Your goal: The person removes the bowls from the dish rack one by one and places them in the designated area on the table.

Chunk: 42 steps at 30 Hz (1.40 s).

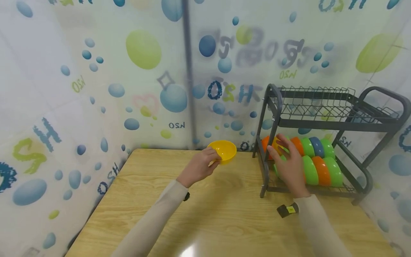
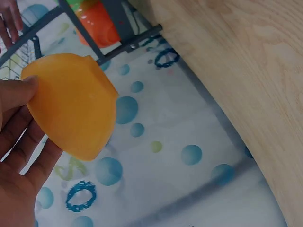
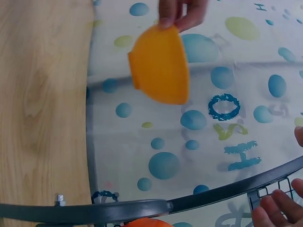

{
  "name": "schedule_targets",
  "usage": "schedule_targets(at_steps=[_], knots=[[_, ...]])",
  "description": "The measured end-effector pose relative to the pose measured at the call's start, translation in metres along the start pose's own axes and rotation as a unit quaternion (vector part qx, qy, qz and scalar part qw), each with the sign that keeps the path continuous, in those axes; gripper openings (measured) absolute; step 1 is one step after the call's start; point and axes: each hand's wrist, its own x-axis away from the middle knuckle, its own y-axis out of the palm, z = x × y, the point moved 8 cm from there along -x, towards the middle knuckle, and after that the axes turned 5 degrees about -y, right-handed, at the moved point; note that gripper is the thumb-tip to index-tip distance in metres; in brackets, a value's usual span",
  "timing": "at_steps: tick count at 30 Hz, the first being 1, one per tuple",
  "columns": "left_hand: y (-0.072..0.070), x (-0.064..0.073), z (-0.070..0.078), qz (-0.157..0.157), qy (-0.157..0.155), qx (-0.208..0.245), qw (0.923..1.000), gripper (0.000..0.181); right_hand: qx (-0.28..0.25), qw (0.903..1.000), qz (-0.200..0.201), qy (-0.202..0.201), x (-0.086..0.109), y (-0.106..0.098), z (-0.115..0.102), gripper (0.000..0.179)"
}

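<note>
My left hand [image 1: 199, 167] pinches the rim of a yellow bowl [image 1: 226, 152] above the far part of the table. In the left wrist view the thumb lies on one side of the bowl [image 2: 73, 109], the fingers on the other. My right hand [image 1: 291, 169] is at the left end of a dark two-tier dish rack [image 1: 321, 124], its fingers spread and nothing held between them. Behind and beside it, coloured bowls stand on edge in two rows on the lower shelf, among them an orange bowl [image 1: 321, 171] and a blue bowl [image 1: 317, 147]. The hand partly hides several bowls.
The rack's upper wire basket [image 1: 318, 107] overhangs the bowls, and its left upright [image 1: 264, 167] stands close to the right hand. A wooden table [image 1: 154, 200] spreads in front. A patterned curtain [image 1: 144, 92] hangs behind the table's back edge.
</note>
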Motion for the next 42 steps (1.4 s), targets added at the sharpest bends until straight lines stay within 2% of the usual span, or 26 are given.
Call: schedule_targets(at_steps=[4,6,9,12,18,25,32,35,42], knots=[[0.009,-0.003,-0.014,0.001,-0.010,-0.010,0.9999,0.017,-0.011,0.9977,-0.031,0.060,-0.013,0.005,0.007,0.069],[0.013,-0.004,-0.020,0.002,-0.016,-0.014,0.9998,0.017,-0.001,0.9958,-0.044,0.081,-0.019,0.007,0.008,0.072],[0.020,-0.004,-0.030,0.003,-0.030,-0.024,0.9993,0.015,0.009,0.9944,-0.046,0.095,-0.027,0.006,0.008,0.071],[0.029,-0.004,-0.043,0.001,-0.050,-0.034,0.9981,0.012,0.017,0.9947,-0.027,0.098,-0.034,0.004,0.009,0.066],[0.047,0.002,-0.068,-0.007,-0.088,-0.054,0.9946,0.007,0.045,0.9957,0.011,0.080,-0.040,-0.001,0.011,0.052],[0.067,0.009,-0.090,-0.037,-0.127,-0.069,0.9888,0.004,0.095,0.9941,-0.019,0.047,-0.043,-0.001,0.010,0.057],[0.083,0.011,-0.106,-0.058,-0.167,-0.063,0.9823,0.004,0.107,0.9940,-0.021,0.014,-0.045,0.000,0.005,0.052],[0.089,0.011,-0.110,-0.055,-0.173,-0.064,0.9812,0.005,0.116,0.9931,-0.017,0.000,-0.046,0.001,0.003,0.048],[0.103,0.014,-0.112,-0.065,-0.167,-0.065,0.9818,0.006,0.124,0.9920,-0.006,-0.023,-0.047,0.000,0.002,0.044]])
